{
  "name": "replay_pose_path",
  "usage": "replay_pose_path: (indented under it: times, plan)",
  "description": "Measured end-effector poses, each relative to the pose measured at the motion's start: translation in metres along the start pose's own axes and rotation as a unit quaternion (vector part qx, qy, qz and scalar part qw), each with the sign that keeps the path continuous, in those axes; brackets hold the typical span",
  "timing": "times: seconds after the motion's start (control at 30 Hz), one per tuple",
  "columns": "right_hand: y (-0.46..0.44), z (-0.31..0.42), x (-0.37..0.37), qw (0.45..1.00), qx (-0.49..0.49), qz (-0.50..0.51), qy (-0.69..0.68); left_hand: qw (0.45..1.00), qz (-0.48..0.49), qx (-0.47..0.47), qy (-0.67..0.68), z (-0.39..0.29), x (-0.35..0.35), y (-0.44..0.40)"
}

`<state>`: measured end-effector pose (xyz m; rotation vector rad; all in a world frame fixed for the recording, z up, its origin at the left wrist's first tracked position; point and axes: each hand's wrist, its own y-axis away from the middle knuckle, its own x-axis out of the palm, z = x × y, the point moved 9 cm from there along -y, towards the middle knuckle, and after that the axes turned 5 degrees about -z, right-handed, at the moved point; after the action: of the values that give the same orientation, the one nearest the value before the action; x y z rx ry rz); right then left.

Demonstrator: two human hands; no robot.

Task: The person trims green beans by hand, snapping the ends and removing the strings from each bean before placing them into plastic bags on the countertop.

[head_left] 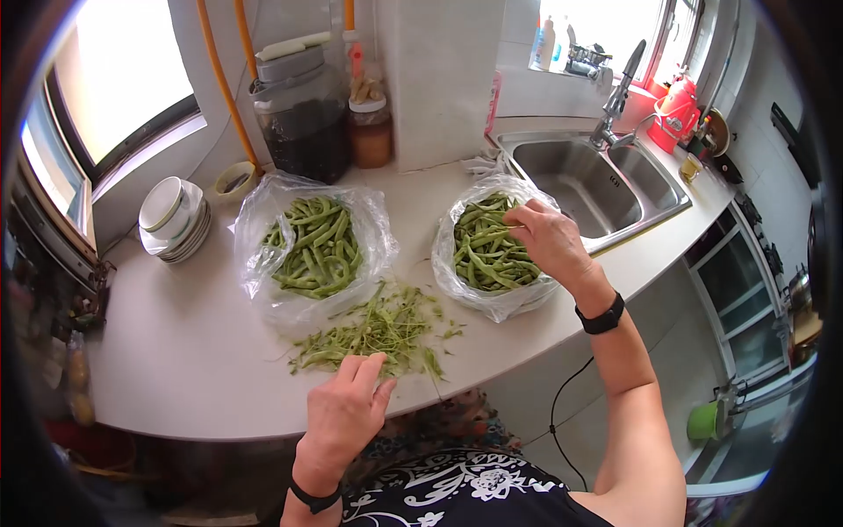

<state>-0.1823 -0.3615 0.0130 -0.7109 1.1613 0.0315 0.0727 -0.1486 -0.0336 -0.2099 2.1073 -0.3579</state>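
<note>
My right hand [549, 237] reaches over the right clear plastic bag [452, 297]. Its fingertips are pinched together at the green beans [492, 255] inside, on a bean that is mostly hidden. A loose pile of bean ends and strings [386, 329] lies on the counter between the bags. At the near edge of this pile is my left hand [342, 404], with bent fingers, the thumb a little apart, and nothing visible held. A left plastic bag [259, 255], spread wide, also holds green beans [316, 250].
Stacked bowls and plates [171, 220] stand at the left, near a small cup [235, 180]. Behind the left bag are a dark-filled container [303, 123] and a brown jar [371, 140]. A steel sink [571, 189] adjoins the right bag. The counter edge [474, 382] curves close to my body.
</note>
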Motion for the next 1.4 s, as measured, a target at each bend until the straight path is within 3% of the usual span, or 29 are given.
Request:
replay_pose_path:
  times: [0.13, 0.23, 0.4, 0.47, 0.53, 0.6, 0.67, 0.77, 0.8, 0.9, 0.93, 1.0, 1.13, 1.33, 1.4]
  plan:
    - [-0.009, 0.017, 0.011, 0.998, -0.052, -0.041, -0.025, 0.998, -0.055, 0.005, -0.038, 0.007, -0.021, -0.002]
    - [-0.012, 0.002, 0.029, 0.994, -0.096, -0.007, 0.049, 0.992, -0.084, -0.002, -0.089, 0.016, -0.037, -0.002]
    - [-0.003, -0.007, -0.012, 0.998, -0.037, -0.036, -0.031, 0.994, -0.070, -0.021, -0.084, 0.021, -0.040, 0.003]
    - [0.003, -0.024, -0.013, 0.980, 0.071, -0.004, -0.188, 0.995, -0.069, -0.013, -0.072, 0.018, -0.037, 0.001]
    - [0.012, -0.025, -0.016, 0.975, 0.073, -0.005, -0.208, 0.996, -0.068, -0.004, -0.058, 0.013, -0.034, -0.002]
    - [0.025, -0.026, -0.018, 0.923, 0.131, -0.044, -0.359, 0.997, -0.075, 0.012, -0.027, 0.006, -0.033, -0.007]
    - [0.038, -0.005, -0.029, 0.933, 0.096, -0.066, -0.342, 0.997, -0.075, 0.012, 0.010, 0.003, -0.031, -0.009]
    - [0.054, 0.043, -0.036, 0.826, 0.066, -0.099, -0.550, 0.992, -0.081, 0.019, 0.095, -0.002, -0.025, -0.011]
    - [0.058, 0.059, -0.032, 0.820, 0.050, -0.079, -0.565, 0.986, -0.087, 0.028, 0.142, -0.006, -0.025, -0.012]
    - [0.059, 0.106, -0.019, 0.897, 0.039, -0.020, -0.440, 0.978, -0.083, -0.001, 0.191, -0.004, -0.026, -0.016]
    - [0.056, 0.120, -0.018, 0.893, 0.031, -0.009, -0.448, 0.970, -0.077, -0.020, 0.228, 0.000, -0.025, -0.016]
    - [0.051, 0.162, -0.025, 0.932, -0.081, 0.008, -0.354, 0.970, -0.090, -0.015, 0.225, 0.001, -0.030, -0.012]
    - [0.056, 0.190, -0.010, 0.933, -0.154, 0.035, -0.322, 0.946, -0.055, -0.058, 0.313, 0.006, -0.028, -0.005]
    - [0.062, 0.219, -0.027, 0.936, -0.276, -0.045, -0.213, 0.911, 0.006, -0.137, 0.389, 0.012, -0.015, 0.000]
    - [0.065, 0.223, -0.029, 0.932, -0.298, -0.059, -0.197, 0.865, 0.036, -0.170, 0.470, 0.014, -0.004, 0.001]
